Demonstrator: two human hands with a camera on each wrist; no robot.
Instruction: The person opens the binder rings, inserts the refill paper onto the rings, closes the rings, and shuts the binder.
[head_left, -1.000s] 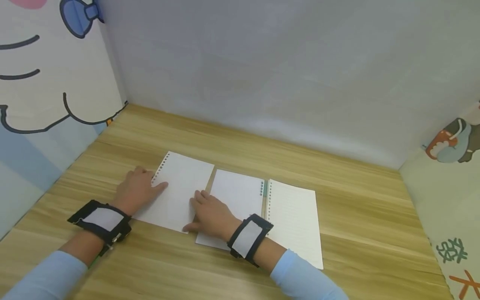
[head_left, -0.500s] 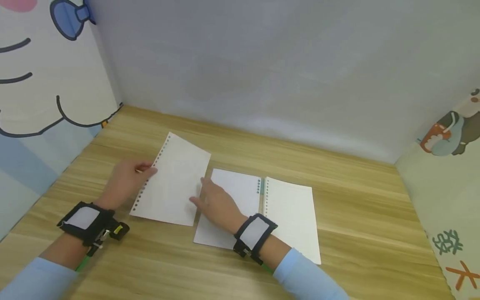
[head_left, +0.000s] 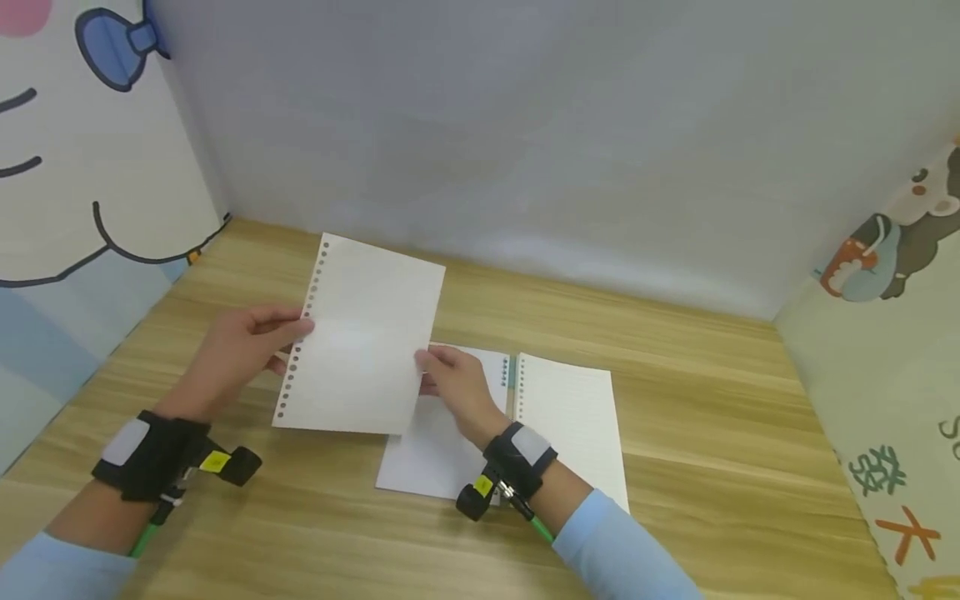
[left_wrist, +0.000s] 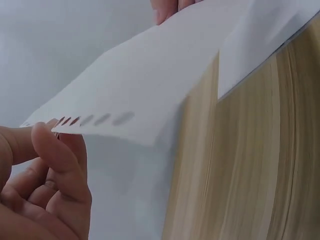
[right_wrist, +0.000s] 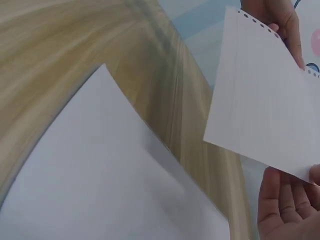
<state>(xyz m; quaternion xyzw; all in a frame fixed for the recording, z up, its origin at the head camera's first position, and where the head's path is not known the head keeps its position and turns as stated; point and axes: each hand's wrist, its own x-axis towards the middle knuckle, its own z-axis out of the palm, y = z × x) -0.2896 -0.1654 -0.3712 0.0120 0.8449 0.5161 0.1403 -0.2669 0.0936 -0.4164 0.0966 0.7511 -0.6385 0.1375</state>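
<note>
A white loose-leaf sheet, with a row of punched holes down its left edge, is raised and tilted above the table. My left hand pinches its holed edge between thumb and fingers. On the opposite edge, my right hand pinches the sheet with the thumb on top and fingers beneath. Below the right hand lies a spread-out ring notebook, its plain white left side partly covered by the sheet and hand. The lined, holed right page lies flat, partly behind the right forearm.
The wood-grain table carries the notebook. A pale wall sheet stands behind it, and printed cartoon panels flank the sides. Both wrists wear black straps with small cameras.
The sheet has risen off the table, lifted first along its holed edge by my left hand. My right hand has gone from resting on its right edge to pinching it.
</note>
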